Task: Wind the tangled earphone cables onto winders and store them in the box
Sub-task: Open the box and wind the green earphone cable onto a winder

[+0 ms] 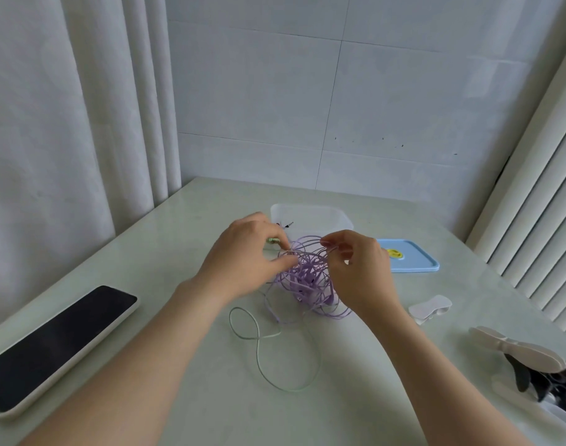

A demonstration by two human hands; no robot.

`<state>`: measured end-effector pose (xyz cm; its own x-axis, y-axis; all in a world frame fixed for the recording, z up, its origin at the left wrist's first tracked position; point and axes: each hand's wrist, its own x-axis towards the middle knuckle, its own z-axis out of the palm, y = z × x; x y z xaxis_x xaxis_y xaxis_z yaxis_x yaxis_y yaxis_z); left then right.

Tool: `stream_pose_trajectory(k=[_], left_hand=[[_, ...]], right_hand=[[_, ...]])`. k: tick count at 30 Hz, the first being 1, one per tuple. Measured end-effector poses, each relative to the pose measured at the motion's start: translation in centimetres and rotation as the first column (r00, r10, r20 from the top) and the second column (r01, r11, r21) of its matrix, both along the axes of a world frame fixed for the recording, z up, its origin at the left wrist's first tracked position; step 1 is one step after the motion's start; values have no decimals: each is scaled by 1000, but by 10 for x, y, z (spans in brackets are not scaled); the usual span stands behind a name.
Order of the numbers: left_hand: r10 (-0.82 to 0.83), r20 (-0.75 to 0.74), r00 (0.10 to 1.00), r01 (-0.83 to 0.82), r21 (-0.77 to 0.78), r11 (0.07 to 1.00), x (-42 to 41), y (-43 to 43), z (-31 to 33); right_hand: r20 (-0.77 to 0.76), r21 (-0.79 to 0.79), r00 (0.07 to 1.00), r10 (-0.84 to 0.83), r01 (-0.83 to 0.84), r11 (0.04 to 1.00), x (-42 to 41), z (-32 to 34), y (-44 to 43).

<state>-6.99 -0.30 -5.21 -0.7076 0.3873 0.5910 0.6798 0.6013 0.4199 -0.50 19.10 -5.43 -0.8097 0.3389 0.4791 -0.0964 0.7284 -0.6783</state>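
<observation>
Leftmost, a dark-screened phone [54,347] lies on the pale table [185,397]. Next, the left hand [243,255] pinches strands of the purple earphone tangle [302,281], lifted just above the table before the clear box [310,217]. The right hand [360,268] pinches loops opposite. A blue lid [413,255] and white winders [431,309] lie rightward.

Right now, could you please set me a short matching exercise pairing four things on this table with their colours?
Things:
1. tangled cable
2. lid
3. box
4. loose cable

Colours:
A. clear
B. pale green-white
C. purple
D. light blue

Pairs: 1-C, 2-D, 3-A, 4-B
</observation>
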Motion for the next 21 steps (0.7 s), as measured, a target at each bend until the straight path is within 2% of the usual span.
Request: stream_pose_trajectory(k=[4,6,9,12,14,16,18,21], left_hand=[[19,-69,997,-23,-65,998,-5,0,-2],[37,-102,994,-33,37,999,-6,0,-1],[107,-148,983,-60,294,954,-5,3,1],[116,-109,987,-61,415,908,2,11,2],[31,-32,999,-11,493,870,4,16,0],[-133,99,986,44,616,786,7,20,2],[-284,225,932,50,698,715,12,24,5],[-392,318,863,48,721,692,17,28,10]], right_hand=[[-40,39,999,15,-13,999,-1,0,0],[-49,81,998,35,-31,996,-2,-1,0],[23,160,996,87,-89,983,-2,-5,-3],[69,178,993,101,-112,978,-1,-3,-9],[45,139,996,81,-86,987,0,-1,-12],[16,40,998,59,-59,997,2,1,-13],[-3,-48,1000,22,-22,999,3,4,-12],[-18,-154,1000,-25,22,988,3,6,-9]])
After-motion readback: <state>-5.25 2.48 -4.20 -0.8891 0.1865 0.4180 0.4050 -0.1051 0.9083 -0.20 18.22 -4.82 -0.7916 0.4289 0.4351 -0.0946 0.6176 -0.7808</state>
